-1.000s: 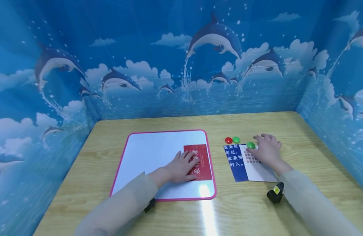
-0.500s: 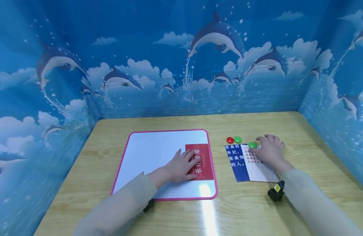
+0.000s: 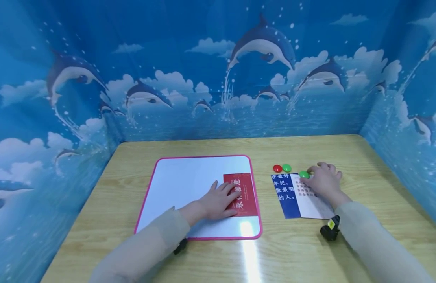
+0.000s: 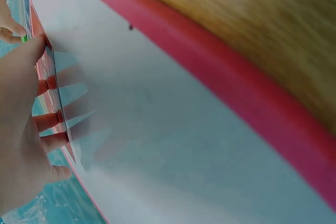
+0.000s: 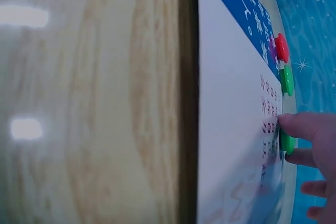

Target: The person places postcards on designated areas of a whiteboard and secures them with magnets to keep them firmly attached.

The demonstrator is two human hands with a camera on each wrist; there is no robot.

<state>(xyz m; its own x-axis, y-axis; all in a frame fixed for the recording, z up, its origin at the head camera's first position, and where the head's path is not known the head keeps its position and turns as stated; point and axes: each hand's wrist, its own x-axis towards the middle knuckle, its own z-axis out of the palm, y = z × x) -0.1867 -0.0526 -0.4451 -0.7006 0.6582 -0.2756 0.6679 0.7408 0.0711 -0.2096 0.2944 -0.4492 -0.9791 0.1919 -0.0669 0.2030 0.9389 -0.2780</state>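
My left hand rests with spread fingers on a red card with white characters. The card lies on the right part of a pink-edged whiteboard; in the left wrist view its edge stands slightly off the board under the fingers. At the right, my right hand pinches a round green magnet between thumb and index finger, at the top edge of a blue and white card. The right wrist view shows this green magnet between the two fingertips.
A red round magnet and a second green magnet sit side by side above the blue part of the card. Black wrist devices hang under the sleeves. A dolphin-printed curtain surrounds the wooden table at back and sides.
My right index finger and thumb have closed in on the green magnet. My left hand stays on the red card. The whole head view has shifted slightly.
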